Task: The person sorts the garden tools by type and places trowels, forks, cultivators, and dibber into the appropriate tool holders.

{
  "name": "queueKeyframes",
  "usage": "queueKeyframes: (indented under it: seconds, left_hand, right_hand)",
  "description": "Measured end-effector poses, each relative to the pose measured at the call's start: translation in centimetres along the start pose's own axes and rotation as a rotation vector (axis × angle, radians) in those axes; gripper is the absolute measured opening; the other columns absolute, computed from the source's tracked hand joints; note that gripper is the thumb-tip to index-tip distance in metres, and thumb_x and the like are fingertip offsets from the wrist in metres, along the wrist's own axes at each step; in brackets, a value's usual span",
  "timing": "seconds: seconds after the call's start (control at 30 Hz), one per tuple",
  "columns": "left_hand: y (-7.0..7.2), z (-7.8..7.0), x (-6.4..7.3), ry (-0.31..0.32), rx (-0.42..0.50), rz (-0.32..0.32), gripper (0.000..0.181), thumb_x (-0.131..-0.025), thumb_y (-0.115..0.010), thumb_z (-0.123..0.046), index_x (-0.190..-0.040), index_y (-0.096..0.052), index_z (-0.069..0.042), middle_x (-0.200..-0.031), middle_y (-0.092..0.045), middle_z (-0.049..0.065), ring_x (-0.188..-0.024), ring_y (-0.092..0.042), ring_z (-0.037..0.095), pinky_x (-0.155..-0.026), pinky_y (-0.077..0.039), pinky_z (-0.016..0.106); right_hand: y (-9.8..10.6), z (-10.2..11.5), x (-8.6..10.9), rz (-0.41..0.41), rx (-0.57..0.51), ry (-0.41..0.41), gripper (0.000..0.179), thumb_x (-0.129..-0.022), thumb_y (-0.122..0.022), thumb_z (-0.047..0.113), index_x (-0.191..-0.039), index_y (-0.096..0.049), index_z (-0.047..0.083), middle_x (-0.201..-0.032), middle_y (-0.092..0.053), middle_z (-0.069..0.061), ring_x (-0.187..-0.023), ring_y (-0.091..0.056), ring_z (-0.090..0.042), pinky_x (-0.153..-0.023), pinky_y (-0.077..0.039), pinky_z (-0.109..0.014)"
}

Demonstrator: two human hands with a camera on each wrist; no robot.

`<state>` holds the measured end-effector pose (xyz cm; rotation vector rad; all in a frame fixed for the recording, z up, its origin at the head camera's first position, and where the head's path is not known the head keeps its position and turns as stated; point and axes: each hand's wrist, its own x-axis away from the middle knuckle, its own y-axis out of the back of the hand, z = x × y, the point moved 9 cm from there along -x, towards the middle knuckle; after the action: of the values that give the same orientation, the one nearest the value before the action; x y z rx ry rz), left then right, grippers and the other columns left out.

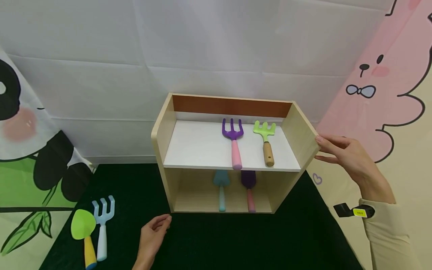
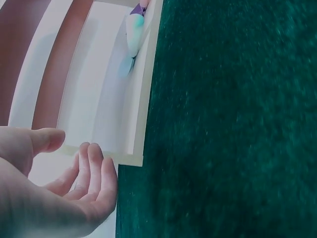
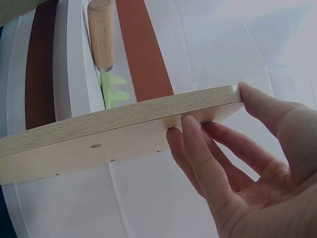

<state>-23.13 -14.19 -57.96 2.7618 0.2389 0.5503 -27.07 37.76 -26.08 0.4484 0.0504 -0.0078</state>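
A two-level wooden shelf [image 1: 300,137] stands on the dark green tabletop. My right hand [image 1: 351,157] holds its right side panel [image 3: 114,124], thumb at the edge and fingertips against the outer face. Close to the shelf's lower left front corner is my left hand [image 1: 152,238], fingers loosely bent and nothing between them. On the white upper board lie a purple hand fork [image 1: 236,152] with a pink handle and a green hand fork [image 1: 268,153] with a wooden handle. The lower level holds a light blue trowel [image 1: 221,185] and a purple trowel [image 1: 249,182] with a pink handle.
At the left of the green tabletop [image 1: 209,243] lie a lime green trowel [image 1: 83,225] with a yellow handle and a pale blue hand fork [image 1: 102,240]. A white sheet [image 1: 216,48] hangs behind the shelf. Cartoon-printed cloths flank both sides.
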Motion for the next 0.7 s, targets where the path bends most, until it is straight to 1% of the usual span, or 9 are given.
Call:
queueKeyframes:
  seconds: [0.13,0.3,0.53,0.7]
  left_hand:
    - [0.7,0.2,0.1,0.006,-0.007,-0.004,0.046,-0.092,-0.058,-0.041,-0.126,-0.054,-0.010,-0.117,-0.059,0.013,-0.101,-0.060,0.023,-0.082,-0.051,0.037]
    - [1.7,0.8,0.2,0.035,-0.004,-0.010,0.049,-0.093,-0.055,-0.045,-0.128,-0.052,-0.010,-0.119,-0.057,0.014,-0.103,-0.058,0.024,-0.083,-0.051,0.038]
    - [3.5,1.4,0.1,0.042,-0.011,-0.051,0.057,-0.093,-0.050,-0.053,-0.129,-0.051,-0.009,-0.120,-0.057,0.015,-0.104,-0.058,0.026,-0.084,-0.051,0.040]
    - [4.6,1.5,0.0,0.037,-0.014,-0.084,0.055,-0.094,-0.048,-0.052,-0.129,-0.051,-0.009,-0.119,-0.058,0.015,-0.104,-0.059,0.026,-0.082,-0.052,0.039]
  right_hand:
    - [0.0,0.0,0.0,-0.005,0.003,0.003,0.048,-0.095,-0.057,0.030,-0.134,-0.051,0.002,-0.118,-0.061,0.003,-0.098,-0.065,-0.011,-0.077,-0.056,-0.030]
    - [0.0,-0.1,-0.1,-0.007,-0.004,0.004,0.047,-0.095,-0.057,0.029,-0.133,-0.052,0.002,-0.119,-0.061,0.003,-0.098,-0.065,-0.011,-0.077,-0.056,-0.030]
    - [-0.1,-0.3,0.0,-0.009,-0.020,0.003,0.045,-0.095,-0.058,0.026,-0.134,-0.052,0.002,-0.117,-0.061,0.005,-0.097,-0.065,-0.011,-0.075,-0.056,-0.029]
    - [0.0,-0.3,-0.1,-0.012,-0.023,0.000,0.045,-0.095,-0.058,0.026,-0.134,-0.052,0.003,-0.117,-0.061,0.006,-0.097,-0.065,-0.011,-0.075,-0.056,-0.030]
